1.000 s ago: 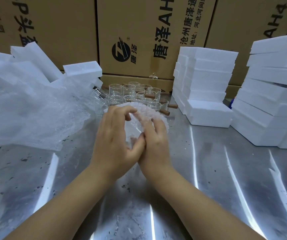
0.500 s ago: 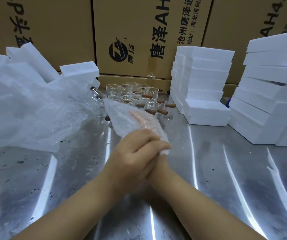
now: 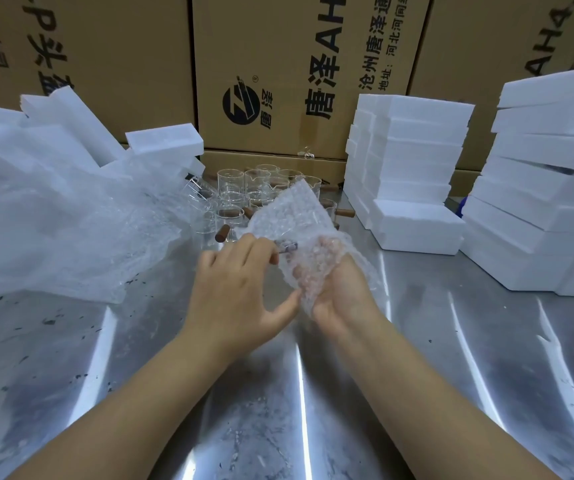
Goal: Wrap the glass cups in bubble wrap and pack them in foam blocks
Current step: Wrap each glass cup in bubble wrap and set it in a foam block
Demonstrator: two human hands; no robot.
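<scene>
Hands parted from earlier clasp: right hand (image 3: 344,292) cradles clear bubble-wrap sheet (image 3: 296,216) with glass cup mostly hidden inside, above steel table (image 3: 434,358); left hand (image 3: 237,289) pinches wrap edge. Flap loose, wrapping unfinished.

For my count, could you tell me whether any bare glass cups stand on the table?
Yes, several unwrapped glass cups stand on the metal table.

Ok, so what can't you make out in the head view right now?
Head view only:
Cup in the bubble wrap: hidden by the wrap; only a dark stub shows at the left hand, and whether that hand grips it is unclear.
Right hand fingers: blurred behind the wrap.
Rear glass cups: partly hidden by the raised wrap, count unclear.
Right foam stack: cut off by the frame edge.
</scene>
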